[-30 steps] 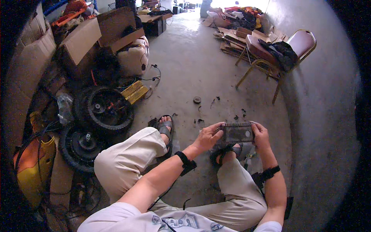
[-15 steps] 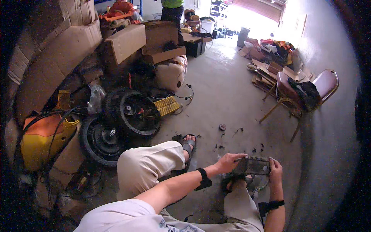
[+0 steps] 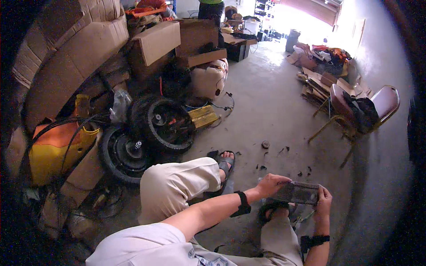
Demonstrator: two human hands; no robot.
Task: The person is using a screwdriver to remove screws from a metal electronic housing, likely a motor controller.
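**Finned metal box held at both ends above the feet**

The flat, dark rectangular box with a ribbed edge (image 3: 298, 193) sits between two hands, low in the view and right of centre, above the sandalled right foot (image 3: 271, 208) on the concrete floor (image 3: 266, 111). It looks like a stiff metal casing, probably fairly weighty and hard-edged, unlikely to bend; the short ends seem the surest places to grip, away from the fins.

The left hand (image 3: 273, 184) curls over the box's left end, fingers closed on its upper edge, wrist strapped with a black band. The right hand (image 3: 325, 200) clamps the right end, thumb on top, forearm coming up steeply from the lower edge.

Small dark scraps (image 3: 284, 150) and a round disc (image 3: 265, 144) lie on the floor just beyond. Farther left, two black wheels (image 3: 166, 124) lean by a ribbed yellow block (image 3: 203, 116), cardboard boxes (image 3: 155, 42) and a yellow-orange container (image 3: 51, 148). A chair (image 3: 368, 111) stands by the right wall.
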